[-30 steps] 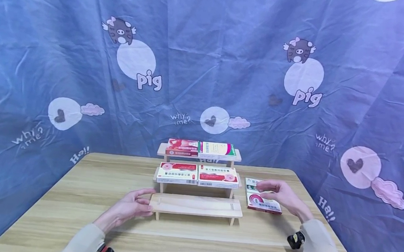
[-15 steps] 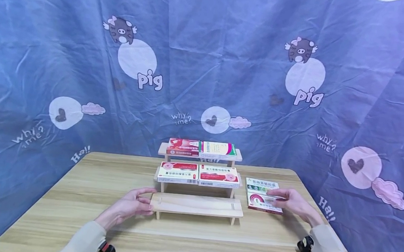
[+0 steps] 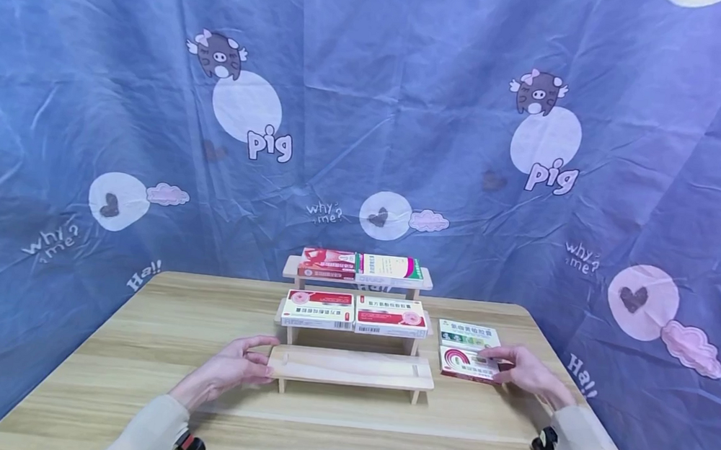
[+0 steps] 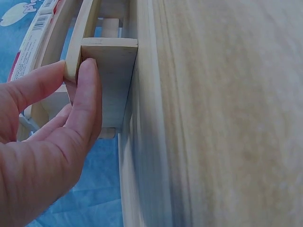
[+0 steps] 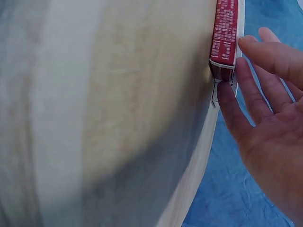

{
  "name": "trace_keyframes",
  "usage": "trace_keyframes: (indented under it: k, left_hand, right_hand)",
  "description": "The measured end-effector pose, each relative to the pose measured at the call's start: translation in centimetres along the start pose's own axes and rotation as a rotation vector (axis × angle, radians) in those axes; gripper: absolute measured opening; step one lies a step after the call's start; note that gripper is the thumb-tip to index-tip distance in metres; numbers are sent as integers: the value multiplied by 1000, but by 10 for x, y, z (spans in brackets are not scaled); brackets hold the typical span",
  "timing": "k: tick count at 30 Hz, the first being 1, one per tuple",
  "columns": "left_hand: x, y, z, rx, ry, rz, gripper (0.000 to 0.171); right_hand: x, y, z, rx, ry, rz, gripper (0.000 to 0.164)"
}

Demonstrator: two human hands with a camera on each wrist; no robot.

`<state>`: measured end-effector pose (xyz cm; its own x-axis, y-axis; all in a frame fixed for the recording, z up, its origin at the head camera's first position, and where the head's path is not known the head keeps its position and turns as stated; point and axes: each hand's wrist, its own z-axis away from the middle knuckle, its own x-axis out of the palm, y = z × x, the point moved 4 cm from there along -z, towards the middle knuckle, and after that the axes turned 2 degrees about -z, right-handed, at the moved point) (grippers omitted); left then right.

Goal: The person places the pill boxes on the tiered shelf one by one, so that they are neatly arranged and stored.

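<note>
At the left end of a three-tier wooden display stand's lowest shelf (image 3: 350,366), my left hand (image 3: 232,366) pinches the board. The left wrist view shows the thumb above the board's edge and fingers (image 4: 87,90) beneath it. My right hand (image 3: 525,371) is at the right end of a red-and-white medicine box (image 3: 461,363) lying flat on the table. In the right wrist view its fingers (image 5: 232,106) are spread and fairly straight, one tip at the lower corner of the red box (image 5: 225,33) and the thumb at the top edge.
A green-and-white medicine box (image 3: 464,330) lies just behind the red-and-white one. Two red-and-white boxes (image 3: 320,308) fill the middle shelf. On the top shelf sit a red box (image 3: 327,262) and a white, green and magenta box (image 3: 389,265). A blue printed curtain (image 3: 368,146) surrounds the wooden table (image 3: 339,447).
My right hand has moved from above the two loose boxes to the right end of the red-and-white medicine box. The left hand keeps its hold on the lowest shelf.
</note>
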<state>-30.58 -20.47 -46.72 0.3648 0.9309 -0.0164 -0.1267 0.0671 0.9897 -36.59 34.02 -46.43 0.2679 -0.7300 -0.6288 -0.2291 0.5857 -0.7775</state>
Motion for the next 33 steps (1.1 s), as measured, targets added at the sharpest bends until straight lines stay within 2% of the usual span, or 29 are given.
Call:
trace_keyframes:
  k: [11, 19, 25, 29, 33]
  left_hand:
    - [1, -1, 3, 8, 1, -49, 75]
    - [0, -3, 4, 8, 4, -68, 75]
    - [-1, -3, 2, -2, 7, -66, 75]
    - [-2, 0, 0, -3, 16, -69, 75]
    - [-2, 1, -1, -8, 19, -78, 75]
  right_hand:
    - [7, -1, -1, -143, -81, 2, 45]
    - [10, -1, -2, -184, -117, 44, 48]
    - [11, -1, -2, -163, -147, 19, 46]
    - [9, -5, -4, -164, -164, 56, 47]
    - [12, -5, -5, -119, -162, 98, 50]
